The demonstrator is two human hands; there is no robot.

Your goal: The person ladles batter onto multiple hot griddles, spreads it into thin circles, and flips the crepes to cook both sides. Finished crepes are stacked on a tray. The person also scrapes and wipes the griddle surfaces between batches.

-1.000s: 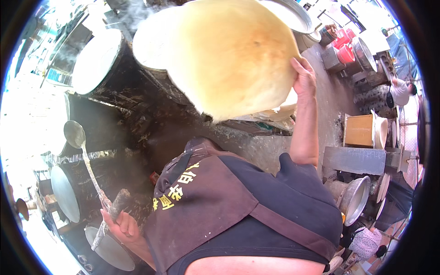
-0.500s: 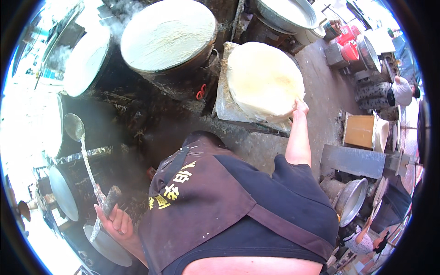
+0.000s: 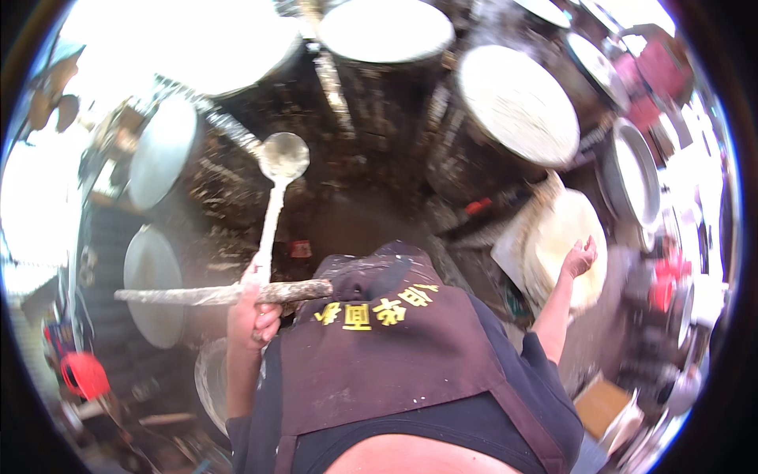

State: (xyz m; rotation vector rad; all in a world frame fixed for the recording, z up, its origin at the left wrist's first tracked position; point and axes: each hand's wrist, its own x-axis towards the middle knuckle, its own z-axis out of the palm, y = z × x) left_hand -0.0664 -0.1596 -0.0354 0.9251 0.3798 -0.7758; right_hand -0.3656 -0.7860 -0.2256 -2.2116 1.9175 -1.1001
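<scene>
My left hand point(image 3: 264, 320) is closed around a metal ladle point(image 3: 285, 156) and a rough wooden stick point(image 3: 189, 295). The ladle points away from me, its long handle coated in white paste. The stick lies crosswise through the same grip. On the right, my right hand point(image 3: 580, 257) is over a stack of round, pale sheets point(image 3: 557, 229), fingers apart and slightly curled. Motion blur hides whether the fingers touch the top sheet. Nothing shows in that hand. A pale board or cloth sticks out under the stack's left side.
Large round vats with white tops stand ahead, one at right point(image 3: 517, 103) and one at centre point(image 3: 387, 31). Round metal lids or pans point(image 3: 162, 154) line the left. A red vessel point(image 3: 84, 375) is at lower left, a brown box point(image 3: 604, 407) at lower right.
My view has swung left, so the stack appears farther right. My right hand has moved from the stack's edge to over its surface. The left hand still grips ladle and stick, the stick now crosswise.
</scene>
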